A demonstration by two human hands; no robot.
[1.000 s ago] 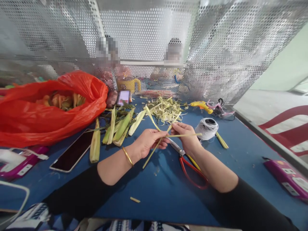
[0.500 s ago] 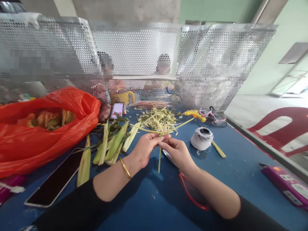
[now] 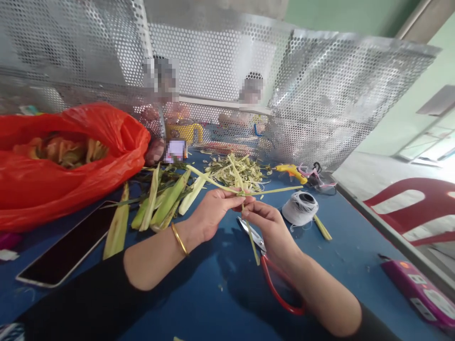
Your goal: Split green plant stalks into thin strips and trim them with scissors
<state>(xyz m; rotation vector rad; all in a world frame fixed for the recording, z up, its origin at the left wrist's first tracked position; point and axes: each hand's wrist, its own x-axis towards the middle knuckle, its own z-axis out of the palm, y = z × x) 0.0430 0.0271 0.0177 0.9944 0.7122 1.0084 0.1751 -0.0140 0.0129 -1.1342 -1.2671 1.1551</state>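
Note:
My left hand [image 3: 213, 215], with a gold bangle at the wrist, pinches a small cross of narrow pale-green corn husk strips [image 3: 273, 191] where they meet. Arms of the cross stick out to the upper left, upward and to the right. Close beside it, my right hand [image 3: 270, 225] is closed, thumb and fingertip gripping the strip that hangs toward me. Its loose end slants down over the scissors [image 3: 284, 305], which lie on the table with red handles partly under my right forearm. Some of the fingertips are hidden behind the strips.
Corn husks [image 3: 170, 201] lie left of my hands, beside a phone [image 3: 67, 248] and a red plastic bag [image 3: 117, 137]. Beyond are husk shreds [image 3: 236, 173] and a yellow glue gun [image 3: 291, 173]. A white thread spool [image 3: 300, 210] and purple power strip [image 3: 419, 293] are at right.
The camera view has shifted and tilted. The strip toward me has swung from hanging straight down to slanting right, with my right fingers lower on it. More of the scissors shows.

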